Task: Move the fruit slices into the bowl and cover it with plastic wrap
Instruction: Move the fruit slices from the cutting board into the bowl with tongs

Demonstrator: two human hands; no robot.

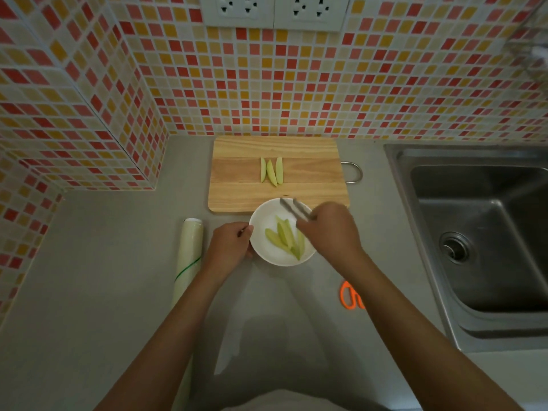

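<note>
Was steadying bowl (pixel 261 216) w/ left hand (pixel 229 247) curled on its rim, right hand (pixel 327 229) pinching tongs (pixel 293 207), tips apart & empty over bowl; 3 slices (pixel 271 171) left on board (pixel 311 170), straight ahead of tongs, long axes pointing away, right hand nearer.

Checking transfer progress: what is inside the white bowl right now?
Several green fruit slices lie in the white bowl. The right hand, holding tongs, covers the bowl's right part, so an exact count is uncertain.

bowl (pixel 261 229): white, holds several green slices (pixel 284 237)
board slices (pixel 271 171): three, 12 o'clock of bowl
wrap roll (pixel 189 250): 9 o'clock
</note>
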